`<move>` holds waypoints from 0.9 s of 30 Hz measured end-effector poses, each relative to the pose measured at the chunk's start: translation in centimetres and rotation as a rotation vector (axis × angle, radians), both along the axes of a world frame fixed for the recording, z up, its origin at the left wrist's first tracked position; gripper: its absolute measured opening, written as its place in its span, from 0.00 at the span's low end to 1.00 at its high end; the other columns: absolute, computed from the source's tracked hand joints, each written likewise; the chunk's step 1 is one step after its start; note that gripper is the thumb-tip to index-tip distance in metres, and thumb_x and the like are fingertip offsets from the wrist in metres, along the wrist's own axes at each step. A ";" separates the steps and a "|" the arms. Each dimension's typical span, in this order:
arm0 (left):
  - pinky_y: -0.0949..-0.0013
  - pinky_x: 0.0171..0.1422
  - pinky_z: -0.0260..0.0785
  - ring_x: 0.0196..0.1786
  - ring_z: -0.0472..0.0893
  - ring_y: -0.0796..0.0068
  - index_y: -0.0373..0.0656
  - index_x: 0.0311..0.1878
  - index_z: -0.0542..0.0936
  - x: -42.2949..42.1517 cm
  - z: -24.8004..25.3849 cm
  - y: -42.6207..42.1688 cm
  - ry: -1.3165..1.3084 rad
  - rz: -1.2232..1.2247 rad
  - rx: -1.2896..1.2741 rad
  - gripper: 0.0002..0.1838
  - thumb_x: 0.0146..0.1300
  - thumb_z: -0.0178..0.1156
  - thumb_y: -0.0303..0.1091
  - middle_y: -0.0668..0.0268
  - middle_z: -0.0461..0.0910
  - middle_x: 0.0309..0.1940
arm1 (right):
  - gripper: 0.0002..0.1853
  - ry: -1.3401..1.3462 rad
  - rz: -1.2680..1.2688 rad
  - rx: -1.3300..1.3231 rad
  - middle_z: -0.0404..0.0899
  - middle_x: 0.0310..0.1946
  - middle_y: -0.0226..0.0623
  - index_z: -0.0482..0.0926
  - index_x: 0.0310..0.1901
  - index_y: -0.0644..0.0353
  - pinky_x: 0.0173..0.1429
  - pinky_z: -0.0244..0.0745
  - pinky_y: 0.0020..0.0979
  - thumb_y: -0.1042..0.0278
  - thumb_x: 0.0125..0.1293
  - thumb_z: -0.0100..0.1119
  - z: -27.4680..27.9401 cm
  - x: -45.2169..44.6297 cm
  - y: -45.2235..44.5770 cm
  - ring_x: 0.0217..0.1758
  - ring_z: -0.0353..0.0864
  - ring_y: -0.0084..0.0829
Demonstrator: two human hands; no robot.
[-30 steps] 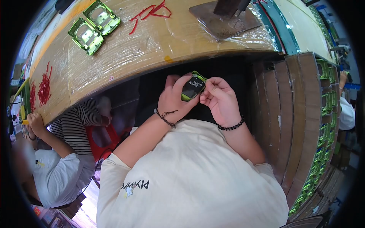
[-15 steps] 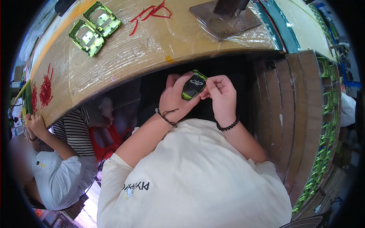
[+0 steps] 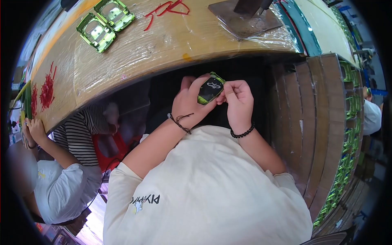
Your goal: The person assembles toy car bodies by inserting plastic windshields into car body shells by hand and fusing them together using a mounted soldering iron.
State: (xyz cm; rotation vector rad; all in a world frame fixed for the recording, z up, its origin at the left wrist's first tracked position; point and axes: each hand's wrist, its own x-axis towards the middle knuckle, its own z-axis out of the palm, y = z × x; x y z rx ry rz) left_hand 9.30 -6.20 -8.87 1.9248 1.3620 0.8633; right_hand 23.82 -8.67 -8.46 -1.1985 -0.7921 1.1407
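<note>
In front of my chest, below the table edge, a shiny green plastic casing with a black panel and a white logo is tilted. My left hand is closed around its left side and lower end. At the casing's right edge, the thumb and fingers of my right hand are pinched together. Whatever lies between those fingertips is too small to make out. Two similar green casings lie on the table, their open insides facing up.
Red strips lie on the wrapped table, with a red pile at left. A brown metal plate holds a dark post. Stacked cardboard trays of green parts stand at right. A co-worker sits at left.
The view has shifted slightly, so the table things sit a little higher. Both hands keep their hold, and the casing has turned slightly. The co-worker's hands have moved a little.
</note>
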 end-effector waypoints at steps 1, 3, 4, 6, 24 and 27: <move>0.57 0.53 0.76 0.51 0.80 0.50 0.49 0.60 0.71 0.0 -0.1 0.0 -0.007 -0.001 0.006 0.36 0.45 0.74 0.39 0.53 0.74 0.52 | 0.05 -0.003 0.002 -0.006 0.77 0.28 0.33 0.72 0.40 0.65 0.32 0.76 0.21 0.73 0.72 0.54 0.1 0.0 0.0 0.28 0.77 0.20; 0.57 0.47 0.77 0.46 0.81 0.50 0.53 0.61 0.72 -0.1 -0.2 0.0 -0.015 -0.004 0.051 0.35 0.48 0.73 0.41 0.53 0.74 0.48 | 0.05 -0.010 0.003 -0.015 0.77 0.28 0.33 0.72 0.40 0.65 0.32 0.76 0.22 0.73 0.72 0.54 0.2 0.0 -0.1 0.28 0.78 0.20; 0.57 0.45 0.77 0.43 0.82 0.50 0.55 0.62 0.72 -0.2 -0.3 0.0 -0.018 -0.007 0.073 0.35 0.49 0.72 0.42 0.54 0.73 0.46 | 0.05 -0.025 -0.001 -0.013 0.78 0.28 0.33 0.72 0.40 0.65 0.32 0.76 0.22 0.73 0.72 0.54 0.2 -0.1 -0.1 0.28 0.78 0.20; 0.57 0.45 0.77 0.43 0.82 0.50 0.55 0.62 0.72 -0.2 -0.3 0.0 -0.020 0.001 0.078 0.35 0.49 0.72 0.42 0.54 0.73 0.46 | 0.05 -0.053 -0.011 -0.010 0.78 0.28 0.34 0.72 0.39 0.65 0.32 0.76 0.22 0.73 0.72 0.55 0.2 -0.2 -0.1 0.28 0.79 0.21; 0.56 0.51 0.77 0.54 0.77 0.50 0.47 0.61 0.67 -0.1 -1.0 0.1 -0.009 -0.030 0.063 0.38 0.48 0.74 0.39 0.55 0.78 0.52 | 0.06 0.008 -0.013 -0.047 0.78 0.27 0.34 0.74 0.42 0.66 0.31 0.77 0.21 0.72 0.72 0.54 0.0 -0.1 0.1 0.26 0.79 0.21; 0.56 0.51 0.77 0.54 0.77 0.50 0.47 0.62 0.68 -0.1 -0.9 0.1 -0.004 -0.026 0.062 0.38 0.48 0.74 0.39 0.55 0.78 0.52 | 0.05 -0.025 -0.012 -0.023 0.78 0.27 0.33 0.73 0.41 0.66 0.30 0.76 0.20 0.72 0.72 0.54 -0.1 -0.1 0.1 0.26 0.79 0.20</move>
